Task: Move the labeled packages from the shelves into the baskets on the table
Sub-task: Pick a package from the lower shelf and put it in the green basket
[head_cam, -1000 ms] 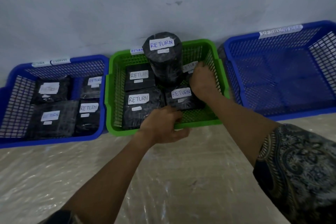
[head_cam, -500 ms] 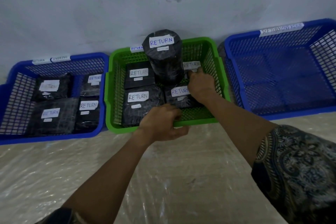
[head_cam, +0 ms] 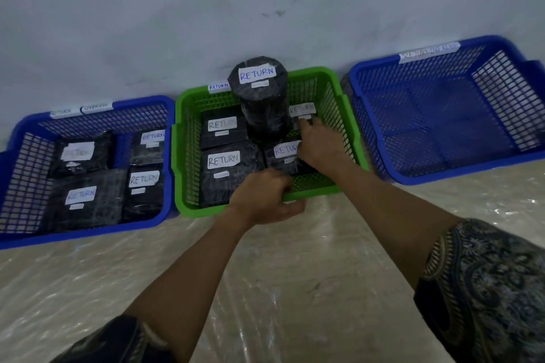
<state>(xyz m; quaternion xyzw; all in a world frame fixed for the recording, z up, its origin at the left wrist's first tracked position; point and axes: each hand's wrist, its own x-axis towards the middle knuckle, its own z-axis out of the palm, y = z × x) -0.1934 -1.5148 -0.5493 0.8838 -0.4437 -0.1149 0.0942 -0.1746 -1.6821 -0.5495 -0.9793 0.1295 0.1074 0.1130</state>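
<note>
Green basket point(head_cam: 312, 71) on table: front rim is gripped by left hand point(head_cam: 259, 200), fingers curled over it. Package point(head_cam: 302, 109) at basket's back right is touched by right hand point(head_cam: 321, 147); grasp cannot be told.

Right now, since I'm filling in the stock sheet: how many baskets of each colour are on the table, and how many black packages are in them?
blue baskets: 2
green basket: 1
black packages: 9 (4 in the left blue basket, 5 in the green basket, none visible in the right blue basket)
Total: 12
</note>
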